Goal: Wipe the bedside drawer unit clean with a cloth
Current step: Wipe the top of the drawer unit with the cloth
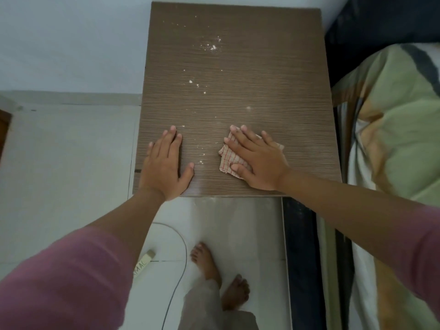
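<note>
The bedside drawer unit (262, 75) has a brown wood-grain top, seen from above. White crumbs and powder (212, 47) are scattered over its middle and far part. My right hand (258, 160) lies flat, fingers spread, pressing a small white cloth with red checks (229, 157) onto the near right part of the top. My left hand (166, 165) rests palm-down on the near left part of the top, holding nothing. A few crumbs (201, 160) lie between the two hands.
A bed with a green and orange blanket (400, 120) borders the unit on the right, with a dark bed frame (300, 258) below it. White floor tiles lie to the left and near. A cable (183, 253) and a white adapter (144, 262) lie by my bare feet (207, 260).
</note>
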The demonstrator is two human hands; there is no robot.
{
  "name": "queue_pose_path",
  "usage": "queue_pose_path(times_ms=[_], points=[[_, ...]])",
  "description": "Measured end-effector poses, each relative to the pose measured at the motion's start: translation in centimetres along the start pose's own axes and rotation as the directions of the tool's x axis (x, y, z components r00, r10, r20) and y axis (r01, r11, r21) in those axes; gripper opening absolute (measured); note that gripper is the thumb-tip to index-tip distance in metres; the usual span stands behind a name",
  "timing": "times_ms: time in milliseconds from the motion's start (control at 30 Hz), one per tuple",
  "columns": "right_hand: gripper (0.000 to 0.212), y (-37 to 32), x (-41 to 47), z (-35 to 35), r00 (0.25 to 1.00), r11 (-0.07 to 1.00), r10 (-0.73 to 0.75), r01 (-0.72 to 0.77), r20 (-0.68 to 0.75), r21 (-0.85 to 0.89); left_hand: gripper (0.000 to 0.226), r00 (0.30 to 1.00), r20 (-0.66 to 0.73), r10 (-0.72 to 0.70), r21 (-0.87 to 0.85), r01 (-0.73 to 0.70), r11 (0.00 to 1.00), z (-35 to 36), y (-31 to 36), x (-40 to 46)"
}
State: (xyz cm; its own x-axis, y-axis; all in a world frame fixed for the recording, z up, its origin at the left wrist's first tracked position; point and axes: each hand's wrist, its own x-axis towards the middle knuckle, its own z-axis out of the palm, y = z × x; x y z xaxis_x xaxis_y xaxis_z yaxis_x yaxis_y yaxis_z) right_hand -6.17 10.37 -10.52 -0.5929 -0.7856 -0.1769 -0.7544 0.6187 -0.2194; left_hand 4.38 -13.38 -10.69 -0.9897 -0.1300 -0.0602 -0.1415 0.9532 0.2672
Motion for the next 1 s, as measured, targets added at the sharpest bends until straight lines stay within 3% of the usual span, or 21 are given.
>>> queue_pose_path(times_ms=[500, 733, 900, 1000], points=[[0.062, -4.3, -4.0, 2.0, 0.980, 0.975, 0.191, -0.184, -0.049, 0.124, 0.071, 0.997, -0.062, 0.051, 0.012, -0.050, 0.999, 0.5, -0.2, 0.0], [0.047, -7.5, -5.8, 2.4, 0.951, 0.918, 0.306, -0.280, -0.053, 0.280, 0.070, 0.995, -0.063, 0.071, 0.000, -0.071, 0.997, 0.9, -0.5, 0.0], [0.047, -10.3, -8.1, 2.0, 0.941, 0.800, 0.339, -0.282, -0.011, 0.530, 0.072, 0.998, 0.033, 0.052, 0.045, -0.054, 0.998, 0.7, -0.6, 0.0], [0.046, -11.2, -9.0, 0.7, 0.918, 0.758, 0.396, -0.333, 0.010, 0.561, 0.074, 0.983, 0.182, 0.020, 0.027, -0.025, 0.999, 0.0, -0.5, 0.5]])
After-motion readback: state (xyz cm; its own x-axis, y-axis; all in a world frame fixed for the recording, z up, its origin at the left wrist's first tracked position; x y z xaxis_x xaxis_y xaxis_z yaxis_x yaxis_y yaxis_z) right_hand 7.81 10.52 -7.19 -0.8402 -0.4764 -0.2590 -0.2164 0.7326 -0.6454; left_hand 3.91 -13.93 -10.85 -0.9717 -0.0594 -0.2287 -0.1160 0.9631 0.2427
